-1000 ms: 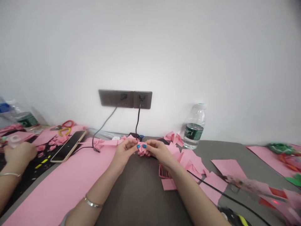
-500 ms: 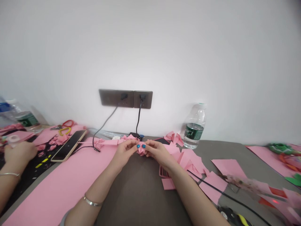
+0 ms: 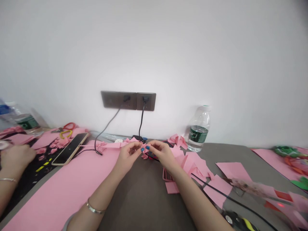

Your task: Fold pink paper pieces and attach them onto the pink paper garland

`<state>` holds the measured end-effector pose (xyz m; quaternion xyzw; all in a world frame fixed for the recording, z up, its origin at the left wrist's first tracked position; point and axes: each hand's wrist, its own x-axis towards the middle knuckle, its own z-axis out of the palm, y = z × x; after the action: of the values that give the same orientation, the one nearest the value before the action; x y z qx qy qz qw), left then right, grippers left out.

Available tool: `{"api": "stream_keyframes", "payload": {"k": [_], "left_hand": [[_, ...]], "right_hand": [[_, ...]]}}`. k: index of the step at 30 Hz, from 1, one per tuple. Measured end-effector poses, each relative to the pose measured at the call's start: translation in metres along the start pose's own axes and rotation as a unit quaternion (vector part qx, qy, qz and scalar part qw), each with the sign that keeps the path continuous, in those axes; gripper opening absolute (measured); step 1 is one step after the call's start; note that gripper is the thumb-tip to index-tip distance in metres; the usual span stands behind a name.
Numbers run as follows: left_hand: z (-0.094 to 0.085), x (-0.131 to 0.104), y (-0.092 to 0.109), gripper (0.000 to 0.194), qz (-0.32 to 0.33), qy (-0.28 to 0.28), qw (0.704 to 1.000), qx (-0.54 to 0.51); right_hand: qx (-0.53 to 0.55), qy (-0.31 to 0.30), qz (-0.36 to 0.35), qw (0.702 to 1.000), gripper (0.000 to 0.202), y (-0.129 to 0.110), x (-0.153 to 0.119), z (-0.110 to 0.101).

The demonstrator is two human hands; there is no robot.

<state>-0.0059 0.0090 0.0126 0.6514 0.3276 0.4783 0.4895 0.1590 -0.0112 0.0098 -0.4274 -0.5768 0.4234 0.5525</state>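
Note:
A small folded pink paper piece [image 3: 145,149] is pinched between my two hands, near the back of the grey table [image 3: 141,199]. My left hand [image 3: 130,154] grips its left side with thumb and fingertips. On the other side, my right hand [image 3: 160,154] pinches it too, the two thumbs almost touching. Part of the piece is covered by the fingers. Pink paper scraps [image 3: 197,163] lie right of my right hand, and a long pink sheet [image 3: 79,189] lies under and beside my left forearm.
A water bottle [image 3: 198,131] stands at the wall. A phone [image 3: 71,149] and yellow-handled scissors [image 3: 66,133] lie left. Another person's hand [image 3: 18,157] is at the far left. A black cable [image 3: 231,197] crosses the right side. Wall sockets [image 3: 128,100] hold two plugs.
My right hand has shifted slightly up and its fingers have changed their grip on the pink piece. The other person's hand at the left has moved a little further left.

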Motion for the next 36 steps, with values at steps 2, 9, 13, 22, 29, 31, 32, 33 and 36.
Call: {"api": "stream_keyframes", "payload": {"k": [2,9,13,22,29,31,32,33,36], "left_hand": [[0.0009,-0.0002,0.0026,0.021,-0.015,0.001,0.999,-0.029],[0.0033,-0.0023,0.0057,0.026,-0.107,0.000,0.980,-0.169],[0.0047,-0.0040,0.0039,0.023,-0.166,-0.013,0.951,-0.260],[0.0046,-0.0048,0.0021,0.020,-0.148,0.000,0.946,-0.287],[0.0041,-0.0047,0.0067,0.019,-0.166,-0.042,0.935,-0.310],[0.0045,-0.0045,0.0079,0.020,-0.174,-0.038,0.932,-0.316],[0.0050,-0.0045,0.0084,0.021,-0.178,-0.035,0.930,-0.318],[0.0057,-0.0045,0.0090,0.022,-0.182,-0.031,0.929,-0.321],[0.0085,-0.0053,0.0109,0.025,-0.185,-0.014,0.925,-0.331]], "right_hand": [[0.014,-0.003,-0.001,1.000,0.028,-0.0033,-0.0007,0.0016],[0.076,-0.010,0.034,0.996,0.034,-0.0061,-0.0020,0.0095],[0.114,-0.013,0.045,0.992,0.033,-0.0012,-0.0022,0.0103],[0.184,-0.057,0.102,0.976,0.032,-0.0064,-0.0046,0.0052],[0.260,-0.075,0.145,0.952,0.032,-0.0078,-0.0052,0.0074],[0.284,-0.079,0.149,0.944,0.031,-0.0088,-0.0056,0.0079],[0.295,-0.080,0.150,0.940,0.030,-0.0094,-0.0058,0.0081],[0.303,-0.081,0.151,0.937,0.030,-0.0099,-0.0060,0.0081],[0.313,-0.083,0.154,0.933,0.028,-0.0105,-0.0063,0.0076]]}}
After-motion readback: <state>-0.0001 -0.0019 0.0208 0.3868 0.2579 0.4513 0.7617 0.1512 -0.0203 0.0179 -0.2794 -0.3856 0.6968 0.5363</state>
